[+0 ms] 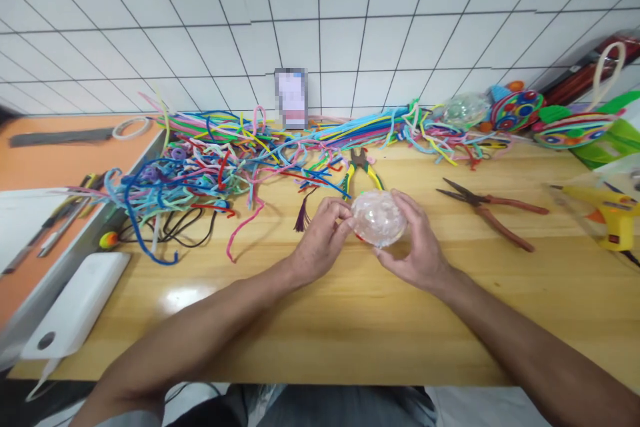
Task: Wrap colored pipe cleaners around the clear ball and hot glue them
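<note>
Here we pinch the clear ball (378, 217) with the fingers of both hands, left hand (320, 240) and right hand (417, 247), before the pliers (361, 170), pipe cleaners (215, 160) behind still loose, none on it.

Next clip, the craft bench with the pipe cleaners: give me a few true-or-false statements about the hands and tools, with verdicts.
1. Both hands hold the clear plastic ball. True: left hand and right hand cup it.
2. The red-handled pliers lie to the right of the hands. True.
3. The yellow glue gun is in the left hand. False: it lies at the table's right edge.
4. The pipe cleaners are piled in front of the tiled wall. True.
5. The white power bank lies on the right. False: front left.
</note>
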`<state>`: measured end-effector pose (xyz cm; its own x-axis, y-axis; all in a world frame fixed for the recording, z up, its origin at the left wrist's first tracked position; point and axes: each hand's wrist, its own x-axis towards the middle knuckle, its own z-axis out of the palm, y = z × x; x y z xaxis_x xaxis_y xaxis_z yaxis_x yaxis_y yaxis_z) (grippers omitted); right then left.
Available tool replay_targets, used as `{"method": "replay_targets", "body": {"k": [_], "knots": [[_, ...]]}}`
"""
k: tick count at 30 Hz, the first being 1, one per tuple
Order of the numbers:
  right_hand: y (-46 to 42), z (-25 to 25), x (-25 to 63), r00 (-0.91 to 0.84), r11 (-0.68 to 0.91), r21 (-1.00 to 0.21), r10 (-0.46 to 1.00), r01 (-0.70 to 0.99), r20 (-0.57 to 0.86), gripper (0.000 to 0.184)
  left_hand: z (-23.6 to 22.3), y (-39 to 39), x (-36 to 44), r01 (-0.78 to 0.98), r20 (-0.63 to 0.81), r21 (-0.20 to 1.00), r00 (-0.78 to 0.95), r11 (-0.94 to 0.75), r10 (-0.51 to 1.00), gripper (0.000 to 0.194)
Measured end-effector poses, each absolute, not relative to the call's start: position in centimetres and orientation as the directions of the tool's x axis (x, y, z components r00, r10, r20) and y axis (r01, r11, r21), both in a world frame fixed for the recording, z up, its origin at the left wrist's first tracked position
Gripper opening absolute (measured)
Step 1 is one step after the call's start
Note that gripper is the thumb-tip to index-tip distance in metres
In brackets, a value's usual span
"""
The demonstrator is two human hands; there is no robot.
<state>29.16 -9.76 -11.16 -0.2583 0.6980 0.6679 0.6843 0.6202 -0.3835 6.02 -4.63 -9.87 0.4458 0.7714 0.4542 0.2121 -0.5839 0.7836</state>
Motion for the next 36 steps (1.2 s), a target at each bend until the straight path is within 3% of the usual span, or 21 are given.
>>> {"method": "replay_targets", "body": {"k": [4, 9, 13, 17, 22, 30, 36], "knots": [[-10.0, -11.1, 29.1, -0.288, 0.624, -0.364, 0.7, 0.691, 0.654, 0.109, -10.3, -4.8, 6.0, 0.212, 0.473, 0.765, 0.456, -0.608, 0.754, 0.011], [-10.1, -11.3, 29.0, -0.251, 0.578, -0.437, 0.756, 0.689, 0.605, 0.106, -10.7, -5.5, 6.1, 0.161, 0.497, 0.771, 0.453, -0.616, 0.74, 0.011], [-10.1, -11.1, 29.0, -0.228, 0.585, -0.443, 0.742, 0.68, 0.63, 0.096, -10.3, -5.5, 5.7, 0.099, 0.419, 0.862, 0.414, -0.497, 0.808, 0.004], [-10.1, -10.9, 28.9, -0.345, 0.666, -0.414, 0.706, 0.621, 0.618, 0.103, -10.1, -4.6, 5.3, 0.057, 0.345, 0.916, 0.398, -0.398, 0.85, 0.018], [-10.1, -10.9, 28.9, -0.461, 0.719, -0.35, 0.669, 0.6, 0.583, 0.105, -11.1, -3.8, 5.4, 0.064, 0.298, 0.931, 0.433, -0.358, 0.851, 0.016], [-10.2, -10.9, 29.2, -0.427, 0.695, -0.392, 0.696, 0.602, 0.578, 0.106, -12.0, -3.5, 5.4, 0.12, 0.349, 0.894, 0.415, -0.431, 0.84, 0.014], [-10.0, -11.0, 29.3, -0.442, 0.69, -0.394, 0.706, 0.608, 0.554, 0.11, -11.6, -3.3, 5.2, 0.209, 0.488, 0.75, 0.467, -0.628, 0.738, 0.01]]}}
